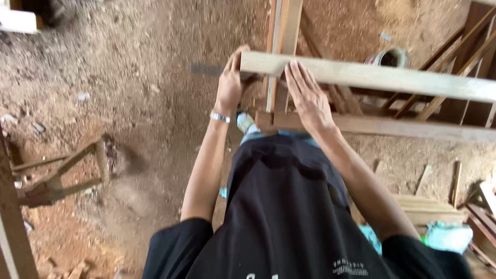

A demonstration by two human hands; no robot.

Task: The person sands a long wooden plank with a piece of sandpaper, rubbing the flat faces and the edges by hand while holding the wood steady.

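Note:
A pale wooden board (392, 77) runs across the top right, laid over an upright wooden frame (281, 31). My left hand (231, 82) grips the board's left end, fingers curled over its edge; a metal bracelet sits on that wrist. A dark flat strip (206, 69), perhaps a ruler or blade, sticks out left of this hand, and I cannot tell whether the hand holds it. My right hand (307, 95) rests flat on the board's underside edge, fingers spread and pointing up. A second wooden rail (403, 126) runs below the board.
Dirt and sawdust floor (129, 77) all around. A small wooden stool frame (67, 175) lies at the left. Wooden slats and frames (465, 57) stand at the right, with scrap planks (423, 206) and a turquoise cloth (449, 235) lower right. A post (13, 227) rises at the left edge.

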